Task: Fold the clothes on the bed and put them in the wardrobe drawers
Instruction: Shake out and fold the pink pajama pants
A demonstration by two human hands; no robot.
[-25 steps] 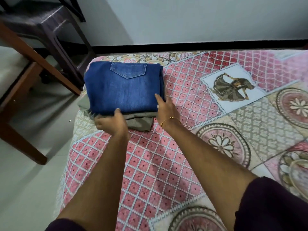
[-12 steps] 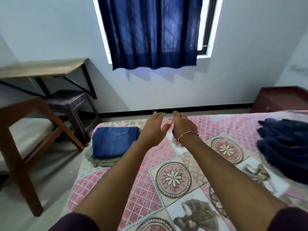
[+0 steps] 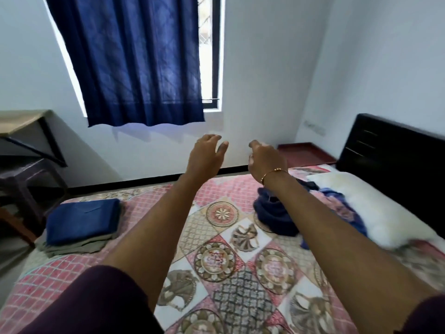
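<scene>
Folded blue jeans (image 3: 83, 220) sit atop a folded olive garment (image 3: 77, 248) at the bed's (image 3: 240, 261) left edge, and a loose dark-blue heap (image 3: 277, 215) lies near the pillow (image 3: 375, 208). Both arms are raised over the bed: left hand (image 3: 204, 156) open, fingers spread, holding nothing; right hand (image 3: 266, 157) relaxed, loosely curled, empty. No readable writing.

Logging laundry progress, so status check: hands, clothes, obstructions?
Left hand, right hand open, empty, raised over bed. Folded jeans stacked on olive garment; dark blue pile unfolded. Nothing blocking.
</scene>
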